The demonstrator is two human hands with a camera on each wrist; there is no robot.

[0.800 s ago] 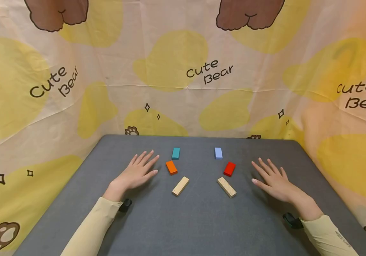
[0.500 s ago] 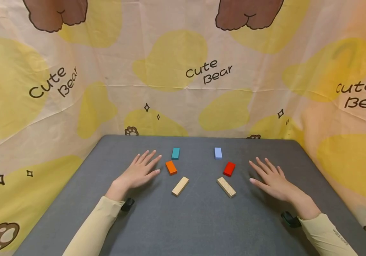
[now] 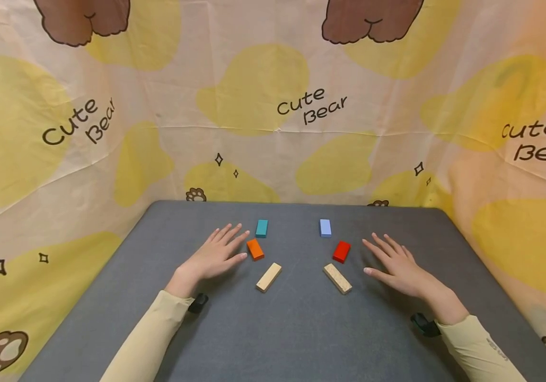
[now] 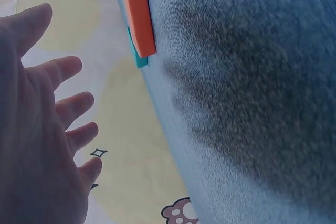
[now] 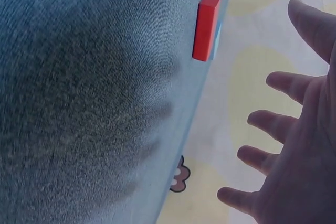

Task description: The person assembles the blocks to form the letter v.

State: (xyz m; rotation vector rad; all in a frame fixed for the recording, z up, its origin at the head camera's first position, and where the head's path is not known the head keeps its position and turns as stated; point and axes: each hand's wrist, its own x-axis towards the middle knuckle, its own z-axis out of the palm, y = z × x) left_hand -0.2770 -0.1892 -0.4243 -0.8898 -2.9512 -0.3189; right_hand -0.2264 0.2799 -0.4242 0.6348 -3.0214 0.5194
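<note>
My left hand (image 3: 213, 256) hovers over the table with fingers spread, just left of an orange block (image 3: 255, 249). Behind that block lies a teal block (image 3: 262, 228). On the other side, my right hand (image 3: 399, 269) is held above the surface, fingers apart, to the right of a red block (image 3: 342, 251). A light blue block (image 3: 325, 228) lies farther back. Nearer to me are two plain wooden blocks, the left one (image 3: 269, 277) and the speckled right one (image 3: 337, 278), slanted opposite ways. Neither hand touches a block; in both wrist views the palms hold nothing.
A dark grey table (image 3: 297, 334) carries the blocks. A printed cloth (image 3: 254, 85) with bears and yellow patches hangs behind it and along both sides. Each wrist wears a dark strapped device, such as the left one (image 3: 199, 303).
Both hands have moved inward, the left one rightward toward the orange block and the right one leftward toward the red block. The blocks keep their places.
</note>
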